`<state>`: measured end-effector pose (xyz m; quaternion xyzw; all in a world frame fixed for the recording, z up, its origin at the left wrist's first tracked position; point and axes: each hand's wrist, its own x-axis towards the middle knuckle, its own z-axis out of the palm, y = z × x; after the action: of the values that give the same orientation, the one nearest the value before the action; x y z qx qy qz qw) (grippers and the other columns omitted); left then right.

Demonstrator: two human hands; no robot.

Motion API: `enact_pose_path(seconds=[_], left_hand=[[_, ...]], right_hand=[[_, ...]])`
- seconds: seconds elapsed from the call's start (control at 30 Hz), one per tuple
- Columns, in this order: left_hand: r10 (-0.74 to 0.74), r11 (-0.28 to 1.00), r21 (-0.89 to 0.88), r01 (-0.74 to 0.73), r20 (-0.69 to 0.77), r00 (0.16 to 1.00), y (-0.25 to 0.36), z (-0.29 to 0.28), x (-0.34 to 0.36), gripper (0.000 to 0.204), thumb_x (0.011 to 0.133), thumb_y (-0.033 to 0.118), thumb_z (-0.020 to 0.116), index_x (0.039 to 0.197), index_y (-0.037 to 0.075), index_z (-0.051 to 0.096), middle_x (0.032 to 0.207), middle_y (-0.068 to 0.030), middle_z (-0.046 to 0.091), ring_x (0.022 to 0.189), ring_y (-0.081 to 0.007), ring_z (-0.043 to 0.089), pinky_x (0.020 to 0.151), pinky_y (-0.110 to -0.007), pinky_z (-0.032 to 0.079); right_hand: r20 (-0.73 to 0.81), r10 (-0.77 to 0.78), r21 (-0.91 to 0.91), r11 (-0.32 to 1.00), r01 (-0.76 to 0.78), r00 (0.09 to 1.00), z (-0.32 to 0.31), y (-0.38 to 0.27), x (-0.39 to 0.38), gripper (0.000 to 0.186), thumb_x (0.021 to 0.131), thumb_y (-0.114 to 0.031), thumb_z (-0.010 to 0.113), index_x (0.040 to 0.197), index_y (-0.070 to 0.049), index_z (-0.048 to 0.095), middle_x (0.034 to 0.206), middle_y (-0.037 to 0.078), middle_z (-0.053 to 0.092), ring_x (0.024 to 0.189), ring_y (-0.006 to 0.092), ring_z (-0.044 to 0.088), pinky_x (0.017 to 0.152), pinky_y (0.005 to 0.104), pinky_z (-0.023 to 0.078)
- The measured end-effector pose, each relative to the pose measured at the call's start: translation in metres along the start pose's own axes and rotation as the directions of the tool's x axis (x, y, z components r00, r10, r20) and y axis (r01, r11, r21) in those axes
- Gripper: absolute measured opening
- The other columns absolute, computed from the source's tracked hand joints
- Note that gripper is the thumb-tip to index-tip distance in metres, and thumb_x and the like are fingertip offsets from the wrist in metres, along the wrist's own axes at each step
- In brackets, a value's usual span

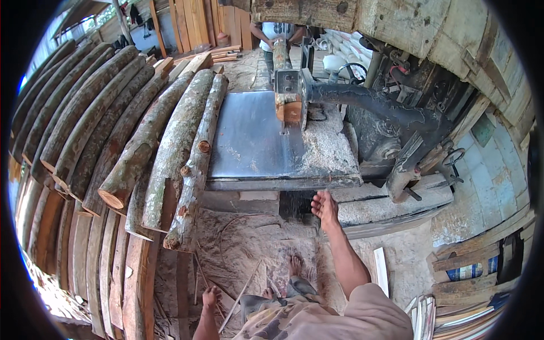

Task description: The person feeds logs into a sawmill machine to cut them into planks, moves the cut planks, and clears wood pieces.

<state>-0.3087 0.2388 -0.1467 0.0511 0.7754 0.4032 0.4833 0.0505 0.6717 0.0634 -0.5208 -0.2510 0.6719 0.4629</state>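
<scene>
My right hand [324,209] is just below the front edge of the metal saw table [243,136], fingers apart and slightly bent, holding nothing. Low beside my left leg hangs my left hand [211,297], its fingers curled in with nothing visible in them. A piece of timber with an orange-brown cut face [291,111] stands at the saw guide [288,81] towards the far end of the table. Beyond it, a co-worker [276,31] has both hands by the end of a bark-covered log [279,54]. Sawdust [328,150] covers the table's right side.
Stacked bark-covered logs [124,130] fill the left, the nearest lying along the table. A thick dark machine arm [374,96] crosses from the right. Offcut strips [422,317] lie at lower right. My bare feet stand on the sawdust-covered floor [226,232], among thin sticks.
</scene>
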Motion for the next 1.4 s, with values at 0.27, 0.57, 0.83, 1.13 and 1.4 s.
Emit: enact_pose_path(seconds=[0.27, 0.57, 0.83, 1.13, 1.4], left_hand=[[0.108, 0.991, -0.094, -0.100, 0.091, 0.990, 0.155, 0.163, -0.017, 0.044, 0.089, 0.036, 0.050, 0.123, 0.008, 0.046, 0.103, -0.0094, 0.062, 0.089, -0.0199, 0.060, 0.074, -0.033, 0.044], [-0.061, 0.997, 0.054, 0.048, 0.270, 0.961, 0.128, 0.283, -0.020, 0.046, 0.087, 0.037, 0.052, 0.123, 0.008, 0.048, 0.101, -0.0079, 0.063, 0.081, -0.0168, 0.059, 0.064, -0.030, 0.045], [0.064, 0.997, -0.066, -0.048, 0.275, 0.959, 0.277, 0.336, 0.001, 0.067, 0.083, 0.059, 0.046, 0.124, 0.007, 0.046, 0.107, -0.0097, 0.060, 0.097, -0.0235, 0.055, 0.084, -0.038, 0.040], [-0.038, 0.998, -0.023, 0.054, 0.456, 0.889, 0.389, 0.355, 0.028, 0.091, 0.073, 0.079, 0.032, 0.123, 0.005, 0.047, 0.116, -0.0120, 0.053, 0.110, -0.0291, 0.047, 0.094, -0.051, 0.031], [0.022, 0.997, -0.070, 0.033, 0.663, 0.748, 0.348, 0.347, -0.026, 0.084, 0.076, 0.075, 0.035, 0.132, 0.012, 0.040, 0.136, -0.0129, 0.038, 0.123, -0.0306, 0.035, 0.101, -0.048, 0.024]], right_hand=[[0.418, -0.881, -0.725, -0.471, 0.503, -0.221, 0.049, -0.285, 0.027, 0.008, 0.081, -0.016, 0.059, 0.086, -0.011, 0.060, 0.086, 0.004, 0.059, 0.081, 0.0226, 0.055, 0.079, 0.0375, 0.040], [0.549, -0.789, -0.793, -0.596, 0.127, -0.276, 0.061, -0.297, 0.061, 0.015, 0.077, -0.032, 0.062, 0.081, -0.018, 0.061, 0.085, -0.002, 0.055, 0.079, 0.0177, 0.054, 0.081, 0.0349, 0.037], [0.551, -0.790, -0.796, -0.594, 0.113, -0.269, 0.058, -0.300, 0.066, 0.015, 0.079, -0.032, 0.059, 0.082, -0.018, 0.059, 0.086, -0.002, 0.055, 0.079, 0.0181, 0.054, 0.082, 0.0355, 0.039], [0.539, -0.825, -0.771, -0.565, 0.293, -0.171, 0.051, -0.290, 0.061, 0.017, 0.078, -0.028, 0.060, 0.090, -0.016, 0.059, 0.095, 0.001, 0.054, 0.091, 0.0222, 0.053, 0.091, 0.0413, 0.034], [0.374, -0.554, -0.563, 0.501, 0.657, 0.744, -0.007, -0.080, 0.064, 0.065, 0.080, -0.050, 0.056, 0.122, -0.003, 0.042, 0.127, 0.016, 0.039, 0.123, 0.0316, 0.033, 0.102, 0.0415, 0.026]])
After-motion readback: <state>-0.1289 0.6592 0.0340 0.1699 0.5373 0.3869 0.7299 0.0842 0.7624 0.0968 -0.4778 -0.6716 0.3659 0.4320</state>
